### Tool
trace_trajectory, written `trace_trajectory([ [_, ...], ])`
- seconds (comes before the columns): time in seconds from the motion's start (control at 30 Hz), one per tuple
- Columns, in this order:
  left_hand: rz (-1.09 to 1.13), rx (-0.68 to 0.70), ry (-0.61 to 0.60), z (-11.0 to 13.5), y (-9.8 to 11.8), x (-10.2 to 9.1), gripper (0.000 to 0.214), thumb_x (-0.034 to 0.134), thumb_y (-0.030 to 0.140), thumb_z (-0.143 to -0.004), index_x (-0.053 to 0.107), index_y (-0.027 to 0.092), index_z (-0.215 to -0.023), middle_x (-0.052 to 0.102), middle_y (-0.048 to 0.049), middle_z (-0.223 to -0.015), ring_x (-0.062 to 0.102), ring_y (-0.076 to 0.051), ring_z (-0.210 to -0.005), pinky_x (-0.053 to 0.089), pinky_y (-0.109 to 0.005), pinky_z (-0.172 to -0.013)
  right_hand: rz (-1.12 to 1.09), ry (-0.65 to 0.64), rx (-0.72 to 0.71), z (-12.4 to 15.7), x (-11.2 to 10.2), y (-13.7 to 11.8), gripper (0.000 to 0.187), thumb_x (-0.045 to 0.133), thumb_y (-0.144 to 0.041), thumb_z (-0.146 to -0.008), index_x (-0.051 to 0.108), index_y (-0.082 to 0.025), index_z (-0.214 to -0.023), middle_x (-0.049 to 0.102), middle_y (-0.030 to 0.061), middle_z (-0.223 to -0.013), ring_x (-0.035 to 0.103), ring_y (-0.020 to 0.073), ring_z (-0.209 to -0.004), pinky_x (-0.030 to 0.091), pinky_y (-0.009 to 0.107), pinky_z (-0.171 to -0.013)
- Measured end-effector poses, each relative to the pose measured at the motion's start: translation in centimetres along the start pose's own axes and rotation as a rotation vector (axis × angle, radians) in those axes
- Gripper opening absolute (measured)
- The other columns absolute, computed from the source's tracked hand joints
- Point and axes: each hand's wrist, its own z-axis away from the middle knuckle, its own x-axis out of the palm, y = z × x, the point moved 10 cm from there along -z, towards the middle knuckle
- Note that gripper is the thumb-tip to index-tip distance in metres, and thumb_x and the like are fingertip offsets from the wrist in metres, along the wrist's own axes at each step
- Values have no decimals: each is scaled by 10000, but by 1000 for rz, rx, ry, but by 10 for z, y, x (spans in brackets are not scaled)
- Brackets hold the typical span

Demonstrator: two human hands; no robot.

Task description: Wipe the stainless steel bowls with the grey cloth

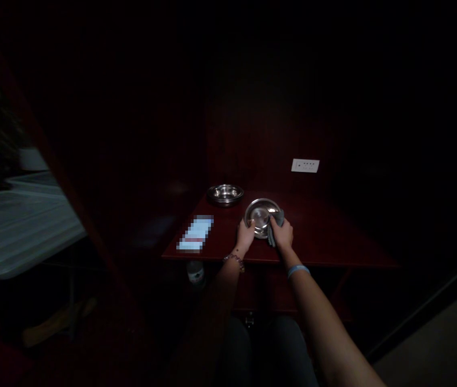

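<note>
A shiny steel bowl (259,214) sits tilted toward me near the front of a dark red table (325,236). My left hand (245,235) grips the bowl's left rim with curled fingers. My right hand (282,234) is closed on a grey cloth (275,222) that is pressed against the bowl's right side. A second steel bowl (225,193) stands farther back to the left, untouched.
A blurred flat card or phone (196,233) lies on the table's left front part. A white wall plate (305,165) is on the dark back wall. A pale surface (19,226) shows far left. A bottle (196,273) stands under the table edge.
</note>
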Motion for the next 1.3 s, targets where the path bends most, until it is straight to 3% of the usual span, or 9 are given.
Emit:
trace_trajectory([
  [0.8, 120, 9, -50, 2, 1, 6, 466, 668, 120, -696, 573, 160, -1150, 624, -105, -1213, 566, -213, -1165, 358, -401, -1085, -21, 1, 18, -2, 1, 4, 499, 497, -579, -825, 673, -209, -1109, 701, 93, -993, 659, 241, -937, 494, 327, -828],
  [1.3, 107, -10, -32, 1, -6, 3, 457, 661, 172, -719, 563, 176, -1165, 633, -99, -1193, 585, -206, -1125, 377, -406, -1064, 19, -35, 11, 0, 3, 1, 518, 463, -601, -836, 654, -224, -1137, 693, 88, -1029, 650, 246, -965, 495, 336, -838],
])
